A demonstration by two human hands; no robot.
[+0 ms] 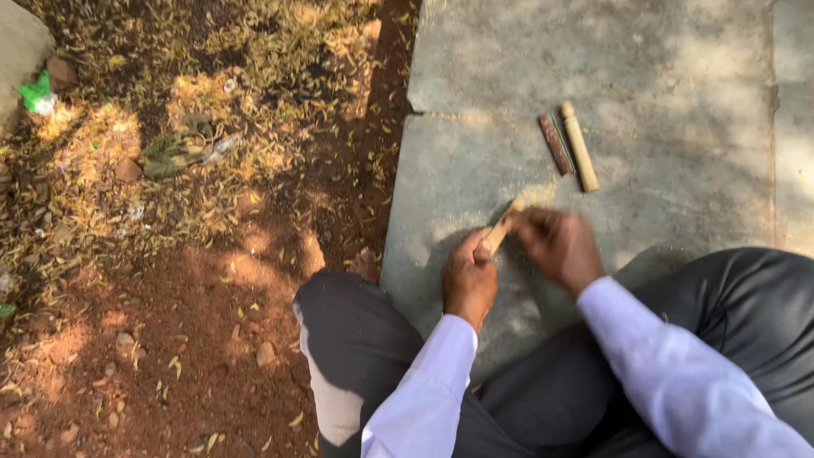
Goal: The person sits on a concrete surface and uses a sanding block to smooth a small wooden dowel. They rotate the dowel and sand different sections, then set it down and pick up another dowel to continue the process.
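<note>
The left hand (469,276) is closed around the lower end of a short wooden stick (504,226), which slants up and away from it over the near part of the stone slab (678,68). The right hand (558,246) is curled at the stick's upper end and blurred; whether it pinches a small tool, a bit of abrasive or only the wood itself cannot be told. Both wrists are bent inward, the white sleeves coming up from the person's lap, with dark trouser legs on either side.

The grip looks like the weak point. The left thumb lies along the stick close to where the right hand works, so a slip there could scrape or nick it. The stick is held low on its length, and a hard push at the far end might lever it loose and drop it on the slab or off the left edge into the red soil (170,339) and dry leaves, where it would be hard to spot.

Further out, toward the slab's far right corner, a pale wooden peg (581,148) and a dark brown rod (556,144) lie just beside each other, well apart from the hands. Pale dust marks the slab between them and the stick.
</note>
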